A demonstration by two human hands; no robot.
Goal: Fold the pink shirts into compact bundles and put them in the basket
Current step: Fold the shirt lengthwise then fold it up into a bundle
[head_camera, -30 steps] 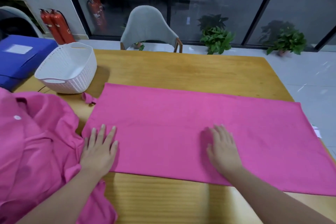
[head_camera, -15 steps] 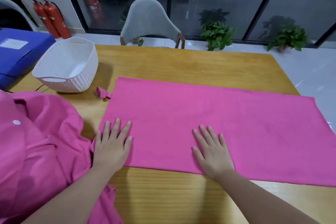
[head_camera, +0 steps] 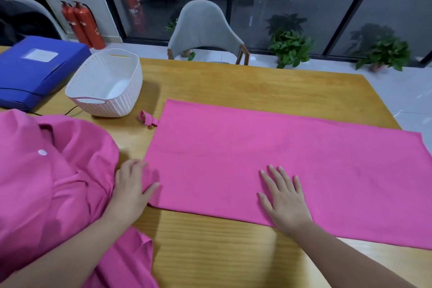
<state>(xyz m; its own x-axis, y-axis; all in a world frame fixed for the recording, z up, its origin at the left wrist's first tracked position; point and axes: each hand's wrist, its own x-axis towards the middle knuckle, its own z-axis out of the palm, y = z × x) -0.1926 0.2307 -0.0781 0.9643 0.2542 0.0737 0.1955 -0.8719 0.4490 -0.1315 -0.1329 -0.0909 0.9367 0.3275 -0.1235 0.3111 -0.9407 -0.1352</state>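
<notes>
A pink shirt (head_camera: pixel 268 154) lies flat on the wooden table (head_camera: pixel 233 82), folded into a long rectangle. My left hand (head_camera: pixel 131 189) grips its near left corner, fingers curled under the edge and thumb on top. My right hand (head_camera: pixel 285 199) rests flat on the shirt near its front edge, fingers spread. A second pink shirt (head_camera: pixel 46 175), crumpled with a white button showing, is heaped at the left. The white woven basket (head_camera: pixel 105 82) stands at the table's far left with nothing in it.
A blue box file (head_camera: pixel 35 70) lies left of the basket. A grey chair (head_camera: pixel 205 33) stands behind the table. Red fire extinguishers (head_camera: pixel 81 23) and potted plants (head_camera: pixel 292 47) stand on the floor by the glass wall.
My left hand went from lying flat on the shirt to gripping its left corner. My right hand slid slightly left along the front edge. The view shifted left.
</notes>
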